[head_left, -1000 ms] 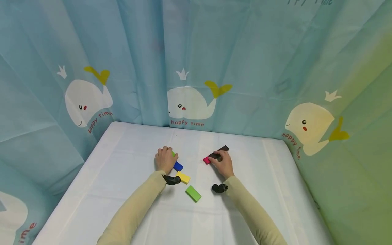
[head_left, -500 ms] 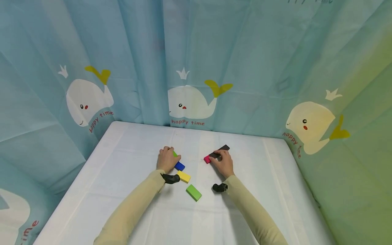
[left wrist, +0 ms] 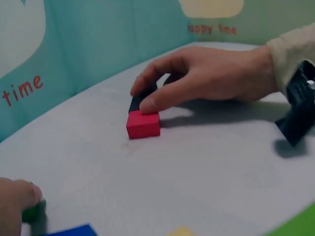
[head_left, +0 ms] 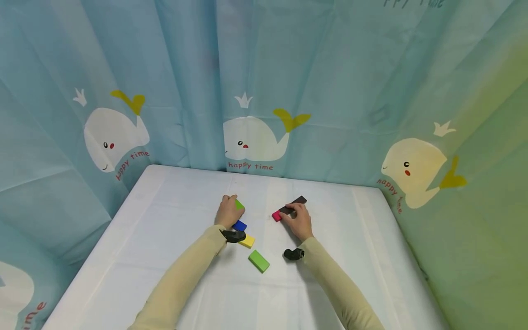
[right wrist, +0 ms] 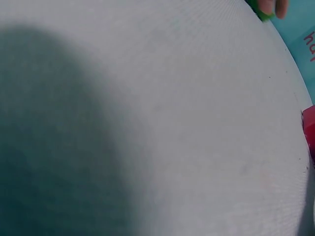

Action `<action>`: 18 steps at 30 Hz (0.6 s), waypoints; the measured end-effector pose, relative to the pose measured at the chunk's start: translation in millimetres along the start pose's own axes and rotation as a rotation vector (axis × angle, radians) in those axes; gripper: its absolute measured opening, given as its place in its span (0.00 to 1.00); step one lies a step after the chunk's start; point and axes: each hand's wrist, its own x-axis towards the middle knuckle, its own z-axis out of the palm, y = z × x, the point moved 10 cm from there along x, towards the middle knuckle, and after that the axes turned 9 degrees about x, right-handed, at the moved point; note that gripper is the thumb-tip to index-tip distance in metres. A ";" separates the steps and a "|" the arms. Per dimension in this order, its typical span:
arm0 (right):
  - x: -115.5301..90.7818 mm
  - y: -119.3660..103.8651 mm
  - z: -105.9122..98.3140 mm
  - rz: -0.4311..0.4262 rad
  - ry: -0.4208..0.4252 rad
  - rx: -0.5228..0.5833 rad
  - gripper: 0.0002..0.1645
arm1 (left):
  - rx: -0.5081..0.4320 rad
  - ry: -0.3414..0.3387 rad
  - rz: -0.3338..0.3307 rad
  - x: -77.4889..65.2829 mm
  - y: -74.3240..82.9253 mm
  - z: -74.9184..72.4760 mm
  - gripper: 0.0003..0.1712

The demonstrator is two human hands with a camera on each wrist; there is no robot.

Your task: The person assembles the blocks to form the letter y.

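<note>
In the head view my left hand (head_left: 228, 212) grips a green block (head_left: 239, 205), its fingers over the far side and thumb at the near right. Just below that hand lies a blue block (head_left: 239, 226). My right hand (head_left: 300, 222) pinches a dark, long block (head_left: 299, 200) between thumb and fingers. A red block (head_left: 276, 216) sits end to end with the dark one, in line with it. The left wrist view shows the right thumb at the seam between the red block (left wrist: 143, 125) and the dark block (left wrist: 135, 104).
A yellow block (head_left: 247, 241) lies partly behind the black left wrist camera (head_left: 233, 236). Closer to me is another green block (head_left: 259, 261). The white table (head_left: 206, 293) ends at a blue curtain (head_left: 264, 82) printed with whales.
The left hand has shifted a little to the right with its green block, which now stands apart from the blue one. The right hand has stayed at the dark block.
</note>
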 end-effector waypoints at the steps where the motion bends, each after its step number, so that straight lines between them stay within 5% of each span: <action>1: -0.2 -0.1 0.2 0.003 0.000 0.000 0.25 | -0.027 0.014 -0.012 2.9 0.1 2.2 0.33; 7: -1.7 0.6 3.2 0.018 -0.012 -0.005 0.26 | -0.130 0.079 -0.045 16.1 7.7 11.8 0.32; 18: -1.6 -1.5 -0.5 -0.003 -0.003 -0.004 0.27 | -0.214 0.085 -0.047 24.8 14.6 16.5 0.20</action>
